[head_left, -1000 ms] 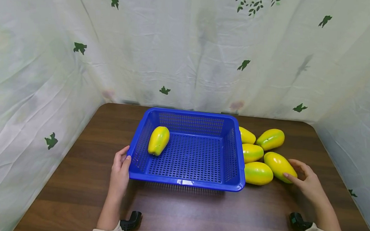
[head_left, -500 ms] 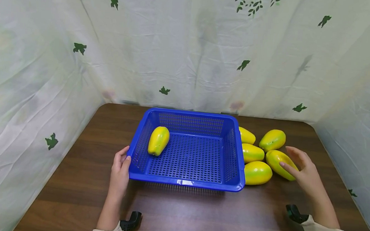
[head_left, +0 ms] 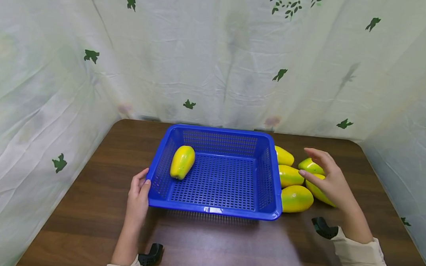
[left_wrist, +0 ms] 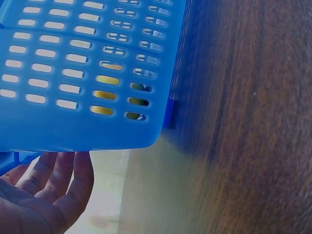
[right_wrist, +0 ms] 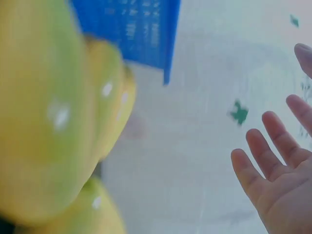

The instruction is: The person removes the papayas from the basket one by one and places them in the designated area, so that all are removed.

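Observation:
A blue plastic basket (head_left: 227, 213) with slotted walls sits on the table, one yellow-green papaya (head_left: 182, 162) lying at its left inside. My left hand (head_left: 138, 197) grips the basket's left rim, thumb over the edge; the left wrist view shows its other fingers under the rim. Above the loose papayas right of the basket is my right hand (head_left: 326, 181), fingers spread and holding nothing. It partly covers the far papaya (head_left: 308, 165) and the papaya nearest the wrist (head_left: 317, 189). In the right wrist view the open hand (right_wrist: 285, 190) is apart from the papayas (right_wrist: 44, 107).
More papayas lie against the basket's right side: a back papaya (head_left: 284, 156), a middle papaya (head_left: 290, 176) and a front papaya (head_left: 297, 199). The brown wooden table (head_left: 229, 248) meets a printed cloth curtain (head_left: 219, 69) at the back and sides.
My right hand has let go of the right-hand papaya and moved up, back and leftward over the far one. Some loose papayas shifted slightly. The left hand and basket stayed put.

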Available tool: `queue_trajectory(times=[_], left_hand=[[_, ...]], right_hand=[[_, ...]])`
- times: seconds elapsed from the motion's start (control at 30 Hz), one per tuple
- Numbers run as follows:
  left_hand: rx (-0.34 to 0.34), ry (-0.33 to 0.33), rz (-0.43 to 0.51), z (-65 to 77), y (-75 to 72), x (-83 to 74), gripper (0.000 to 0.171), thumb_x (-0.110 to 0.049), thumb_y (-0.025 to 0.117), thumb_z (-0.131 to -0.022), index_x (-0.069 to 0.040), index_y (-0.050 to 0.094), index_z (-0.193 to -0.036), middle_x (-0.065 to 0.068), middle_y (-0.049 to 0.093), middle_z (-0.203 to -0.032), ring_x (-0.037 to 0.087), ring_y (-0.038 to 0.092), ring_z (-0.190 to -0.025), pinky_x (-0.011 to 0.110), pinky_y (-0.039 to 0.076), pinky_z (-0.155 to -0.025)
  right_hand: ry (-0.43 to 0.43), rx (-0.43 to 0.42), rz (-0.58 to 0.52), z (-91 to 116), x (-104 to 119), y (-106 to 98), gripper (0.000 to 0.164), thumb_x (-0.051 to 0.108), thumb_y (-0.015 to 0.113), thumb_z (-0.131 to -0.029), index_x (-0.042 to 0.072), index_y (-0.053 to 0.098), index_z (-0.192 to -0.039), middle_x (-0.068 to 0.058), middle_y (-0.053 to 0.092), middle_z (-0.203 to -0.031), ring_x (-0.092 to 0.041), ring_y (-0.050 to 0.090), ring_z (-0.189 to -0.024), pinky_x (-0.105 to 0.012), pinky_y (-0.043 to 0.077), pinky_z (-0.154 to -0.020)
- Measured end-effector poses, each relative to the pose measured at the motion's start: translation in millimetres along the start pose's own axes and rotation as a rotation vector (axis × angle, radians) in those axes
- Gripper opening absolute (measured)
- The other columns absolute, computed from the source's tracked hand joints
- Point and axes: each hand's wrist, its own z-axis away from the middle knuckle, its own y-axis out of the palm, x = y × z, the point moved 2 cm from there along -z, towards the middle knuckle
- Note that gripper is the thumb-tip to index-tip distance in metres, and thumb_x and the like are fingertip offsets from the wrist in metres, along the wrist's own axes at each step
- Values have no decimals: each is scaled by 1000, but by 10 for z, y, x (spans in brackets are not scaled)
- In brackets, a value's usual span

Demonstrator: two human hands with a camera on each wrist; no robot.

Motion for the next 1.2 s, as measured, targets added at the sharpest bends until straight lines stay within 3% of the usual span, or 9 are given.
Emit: queue_trajectory(times=[0.17, 0.23, 0.43, 0.77, 1.2], left_hand=[[5, 2, -10, 1, 0, 3, 37, -19, 35, -97, -10, 36, -133, 14, 47, -120, 20, 47, -98, 16, 42, -74], [6, 0, -19, 2, 2, 4, 37, -20, 34, -98, -10, 36, -133, 14, 47, -120, 20, 47, -99, 16, 42, -74], [0, -3, -17, -6, 7, 9, 37, -20, 34, -98, -10, 36, -133, 13, 47, -120, 20, 47, -98, 17, 42, -74], [9, -4, 5, -13, -4, 17, 37, -19, 34, -98, -10, 35, -134, 15, 46, -122, 21, 47, -99, 16, 42, -74], [7, -2, 6, -15, 0, 28, 37, -19, 34, -98, -10, 35, -134, 15, 46, -120, 20, 47, -97, 17, 43, -74]], right_hand=[[-50, 60, -33, -198, 230, 125, 55, 9, 68, -80, 10, 44, -130, -5, 42, -129, -26, 38, -118, -47, 30, -95], [-76, 77, -49, -271, 294, 178, 55, 10, 68, -80, 10, 45, -130, -5, 42, -128, -27, 38, -118, -52, 30, -93], [-152, 142, -110, -474, 457, 374, 56, 11, 69, -79, 9, 45, -129, -5, 43, -127, -26, 40, -117, -48, 31, -95], [-269, 258, -105, -721, 643, 729, 56, 18, 70, -79, 8, 46, -128, -8, 45, -126, -24, 41, -116, -40, 32, -96], [-203, 419, -89, -985, 757, 1267, 61, 33, 66, -81, 12, 42, -133, -3, 42, -131, -23, 39, -119, -41, 32, -96]])
